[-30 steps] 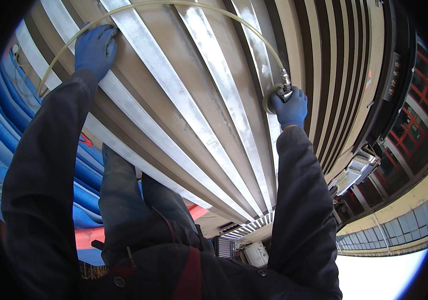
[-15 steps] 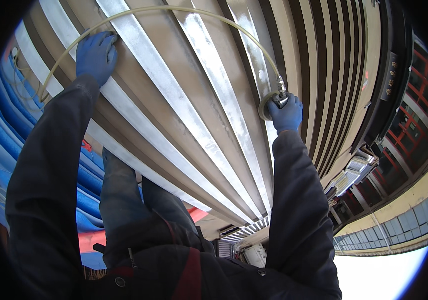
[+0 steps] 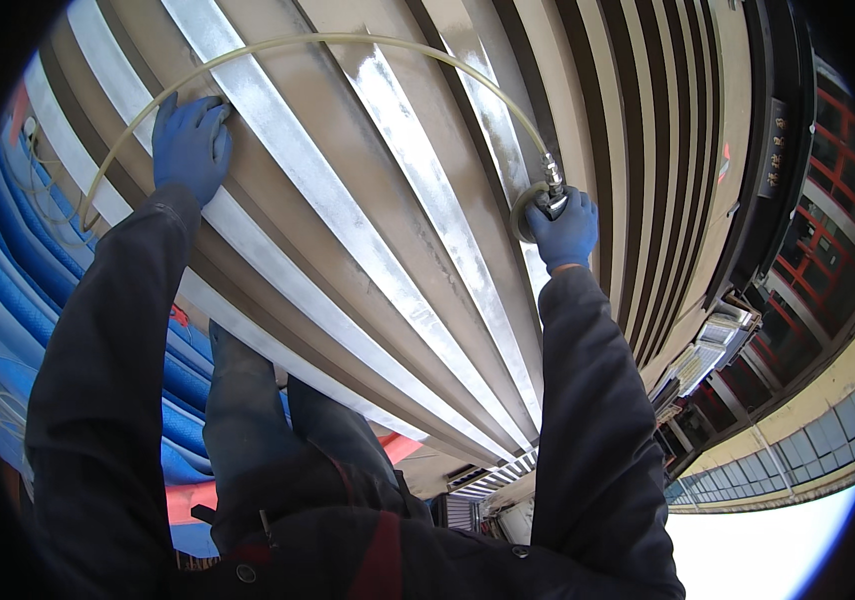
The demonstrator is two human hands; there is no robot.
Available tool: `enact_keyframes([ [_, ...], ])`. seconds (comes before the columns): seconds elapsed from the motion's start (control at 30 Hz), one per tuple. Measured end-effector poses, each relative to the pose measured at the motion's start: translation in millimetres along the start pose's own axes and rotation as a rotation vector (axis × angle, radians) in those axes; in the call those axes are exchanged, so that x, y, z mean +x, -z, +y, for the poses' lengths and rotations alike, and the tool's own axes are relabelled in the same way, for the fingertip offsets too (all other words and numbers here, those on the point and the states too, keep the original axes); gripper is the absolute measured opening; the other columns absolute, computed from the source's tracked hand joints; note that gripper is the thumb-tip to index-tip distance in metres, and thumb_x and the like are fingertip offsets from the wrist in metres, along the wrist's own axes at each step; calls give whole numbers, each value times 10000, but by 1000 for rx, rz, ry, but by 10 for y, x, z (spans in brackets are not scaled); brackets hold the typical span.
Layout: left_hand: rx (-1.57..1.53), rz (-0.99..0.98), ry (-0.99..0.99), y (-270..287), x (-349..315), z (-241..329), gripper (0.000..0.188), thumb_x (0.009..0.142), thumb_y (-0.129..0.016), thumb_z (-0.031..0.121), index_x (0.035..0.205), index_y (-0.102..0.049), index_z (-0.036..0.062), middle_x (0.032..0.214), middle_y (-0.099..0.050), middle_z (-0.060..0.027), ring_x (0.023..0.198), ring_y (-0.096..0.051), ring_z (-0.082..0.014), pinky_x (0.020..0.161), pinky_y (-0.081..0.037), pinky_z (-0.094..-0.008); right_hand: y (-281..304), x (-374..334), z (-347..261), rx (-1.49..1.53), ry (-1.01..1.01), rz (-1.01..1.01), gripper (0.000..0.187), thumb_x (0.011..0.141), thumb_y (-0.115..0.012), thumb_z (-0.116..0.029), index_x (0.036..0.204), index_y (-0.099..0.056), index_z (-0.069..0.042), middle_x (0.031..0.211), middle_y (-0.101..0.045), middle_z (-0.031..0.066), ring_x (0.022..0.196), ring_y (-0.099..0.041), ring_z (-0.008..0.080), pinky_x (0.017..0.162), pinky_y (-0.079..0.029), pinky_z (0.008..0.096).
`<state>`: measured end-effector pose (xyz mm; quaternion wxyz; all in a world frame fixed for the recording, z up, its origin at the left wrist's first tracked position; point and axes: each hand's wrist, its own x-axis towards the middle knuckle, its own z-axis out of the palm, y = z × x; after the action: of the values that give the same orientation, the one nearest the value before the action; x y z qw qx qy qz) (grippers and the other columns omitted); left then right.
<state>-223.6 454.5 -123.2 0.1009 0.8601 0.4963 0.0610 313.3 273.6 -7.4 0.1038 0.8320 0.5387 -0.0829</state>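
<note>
A large corrugated metal panel (image 3: pixel 348 290) fills the middle, with long raised ribs running away from me. Several ribs are rubbed to a pale, whitish metal; the grooves between are brownish beige. My left hand (image 3: pixel 191 150), in a blue glove, rests on the panel beside a pale rib, its fingers stretched out and holding nothing. In a matching glove, my right hand (image 3: pixel 566 232) is wrapped round a small air sander (image 3: pixel 556 205). Its round disc (image 3: pixel 523 212) lies against a rib on the right; the contact face is hidden. A yellowish air hose (image 3: pixel 333 38) arches from the sander over to the left.
Blue corrugated sheeting (image 3: pixel 18 260) and coiled line lie low on the left, with a red strip (image 3: pixel 193 500) below. Farther right, the ribs are dark brown. A building with red window frames (image 3: pixel 833 150) and stacked pale material (image 3: pixel 713 335) stand at the right.
The view has shifted slightly, so the panel, hose and left hand sit lower in the picture. The sander has moved a little farther along its rib. Both hands keep their hold and pose.
</note>
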Motion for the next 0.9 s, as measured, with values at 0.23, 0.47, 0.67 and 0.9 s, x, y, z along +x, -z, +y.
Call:
enact_keyframes([
  [0.23,-5,8,6,9,-10,12,318,1007,-690,200,1294,-782,100,1361,-733,-72,1306,-660,-259,1366,-287,-537,103,642,-891,72,98,91,527,803,-852,-482,1139,-744,-90,1150,-739,166,1096,-692,395,937,-590,504],
  [0.47,-11,5,5,-9,-17,-15,322,1008,-685,187,1308,-773,108,1372,-726,-74,1307,-659,-259,1368,-285,-538,264,768,-1016,-23,99,16,547,822,-843,-541,1126,-747,-96,1156,-745,165,1121,-690,398,932,-586,518],
  [0.67,-37,28,26,1,-20,2,314,1008,-678,187,1296,-785,121,1341,-732,-68,1299,-659,-249,1375,-278,-510,247,709,-1073,2,144,36,537,822,-833,-511,1132,-747,-81,1154,-750,178,1114,-690,403,933,-586,512],
  [0.9,-37,-17,58,22,-21,35,296,1025,-675,161,1299,-771,106,1380,-718,-74,1321,-650,-271,1384,-270,-533,250,784,-1175,29,240,22,516,788,-845,-471,1132,-761,-96,1124,-741,149,1063,-685,391,927,-586,509],
])
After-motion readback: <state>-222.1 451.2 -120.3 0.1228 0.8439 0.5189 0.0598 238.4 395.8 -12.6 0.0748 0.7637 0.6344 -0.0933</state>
